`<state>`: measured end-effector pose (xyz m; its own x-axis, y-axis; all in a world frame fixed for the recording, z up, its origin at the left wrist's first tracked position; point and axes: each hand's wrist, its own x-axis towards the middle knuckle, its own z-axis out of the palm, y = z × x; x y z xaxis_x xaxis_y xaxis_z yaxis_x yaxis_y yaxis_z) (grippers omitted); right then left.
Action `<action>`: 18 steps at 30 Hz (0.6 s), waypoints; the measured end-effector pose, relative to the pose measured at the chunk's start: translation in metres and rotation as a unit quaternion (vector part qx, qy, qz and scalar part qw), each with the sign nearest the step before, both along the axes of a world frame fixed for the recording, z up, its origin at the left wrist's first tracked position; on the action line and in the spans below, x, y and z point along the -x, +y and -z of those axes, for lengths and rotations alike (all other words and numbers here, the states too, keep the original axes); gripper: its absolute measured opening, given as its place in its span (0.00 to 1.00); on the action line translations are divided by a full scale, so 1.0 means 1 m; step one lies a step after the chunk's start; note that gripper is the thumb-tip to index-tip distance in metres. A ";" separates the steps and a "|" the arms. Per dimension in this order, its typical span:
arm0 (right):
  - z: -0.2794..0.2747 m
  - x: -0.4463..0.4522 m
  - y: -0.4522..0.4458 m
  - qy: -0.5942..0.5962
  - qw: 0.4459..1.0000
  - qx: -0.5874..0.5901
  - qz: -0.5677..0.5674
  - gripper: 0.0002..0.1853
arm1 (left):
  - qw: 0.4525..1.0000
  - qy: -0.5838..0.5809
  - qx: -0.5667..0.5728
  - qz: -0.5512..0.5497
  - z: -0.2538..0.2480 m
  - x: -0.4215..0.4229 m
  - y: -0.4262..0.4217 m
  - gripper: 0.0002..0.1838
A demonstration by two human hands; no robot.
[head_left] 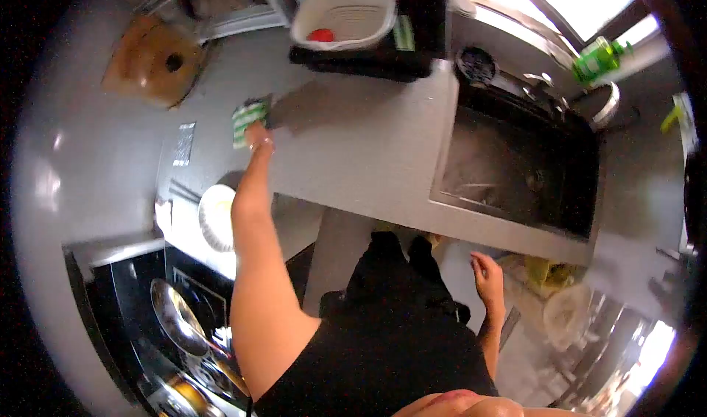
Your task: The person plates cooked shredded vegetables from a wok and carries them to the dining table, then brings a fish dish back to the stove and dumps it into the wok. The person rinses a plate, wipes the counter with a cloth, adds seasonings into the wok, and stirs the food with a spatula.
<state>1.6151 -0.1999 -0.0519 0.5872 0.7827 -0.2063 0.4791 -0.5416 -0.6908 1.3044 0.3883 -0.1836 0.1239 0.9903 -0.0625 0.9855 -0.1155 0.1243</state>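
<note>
My left hand [258, 136] reaches out over the grey counter [346, 152], its fingers closed on a green and white striped cloth [250, 117] that lies on the countertop. The fingertips are partly lost against the cloth. Down by my right side hangs my right hand [487, 278], loosely open below the counter edge, holding nothing. Left of the cloth lies a small silvery packet [184, 144]. Nearer my left forearm is a white bowl [213, 229], partly covered by the arm.
A white basin [361, 19] with a red item stands at the back on a black surface. To the right is a dark sink [508, 152] with a faucet [545, 86] and a green bottle [598, 60]. A brown box [152, 61] is back left; a stove with a pan [173, 317] is near left.
</note>
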 end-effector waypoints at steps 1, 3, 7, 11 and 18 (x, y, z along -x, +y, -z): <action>-0.007 -0.002 0.013 -0.002 1.000 -0.008 -0.005 0.09 | 0.999 -0.028 -0.008 0.031 0.010 -0.009 -0.006 0.18; -0.004 -0.010 0.029 0.033 0.999 -0.024 0.006 0.09 | 0.989 -0.082 -0.041 0.116 0.014 -0.036 -0.043 0.17; 0.017 -0.026 0.073 0.032 0.989 -0.132 -0.062 0.12 | 0.926 -0.263 0.074 0.262 -0.019 -0.133 -0.189 0.11; 0.056 -0.023 0.145 -0.090 0.960 -0.243 -0.107 0.18 | 0.784 -0.396 0.319 0.356 -0.037 -0.183 -0.281 0.11; 0.146 0.003 0.179 -0.288 0.884 -0.274 -0.248 0.28 | 0.786 -0.426 0.297 0.336 0.028 -0.126 -0.211 0.10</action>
